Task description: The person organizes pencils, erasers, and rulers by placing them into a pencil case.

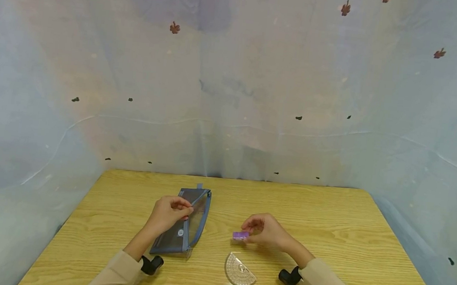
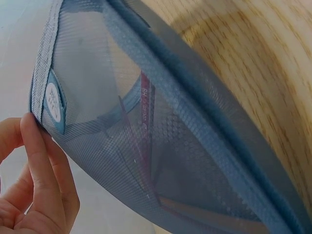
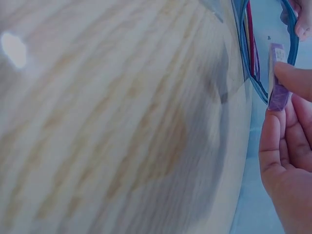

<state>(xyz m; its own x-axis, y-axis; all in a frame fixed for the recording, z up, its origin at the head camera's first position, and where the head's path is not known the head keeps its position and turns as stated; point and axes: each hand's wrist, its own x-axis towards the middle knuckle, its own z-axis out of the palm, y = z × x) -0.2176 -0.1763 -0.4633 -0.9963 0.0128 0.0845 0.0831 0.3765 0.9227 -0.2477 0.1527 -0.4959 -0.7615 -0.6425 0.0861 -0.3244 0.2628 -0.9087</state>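
My left hand (image 1: 169,214) pinches the edge of a blue-grey mesh pencil case (image 1: 169,240) and holds its zip opening apart. In the left wrist view, a dark red pencil (image 2: 145,109) marked HB shows through the mesh, with other slim items too blurred to name. To the right of the case, my right hand (image 1: 268,231) pinches a small purple eraser (image 1: 239,236) between thumb and fingers. The right wrist view shows a white label on the eraser (image 3: 278,95). Below the right hand, a clear protractor (image 1: 239,272) lies flat on the table.
The wooden table (image 1: 329,216) ends at a pale curtain (image 1: 233,97) that hangs behind it and at both sides. A black wrist mount (image 1: 152,265) sits at the left wrist, another black mount (image 1: 290,277) at the right. Light glares near the table's front edge.
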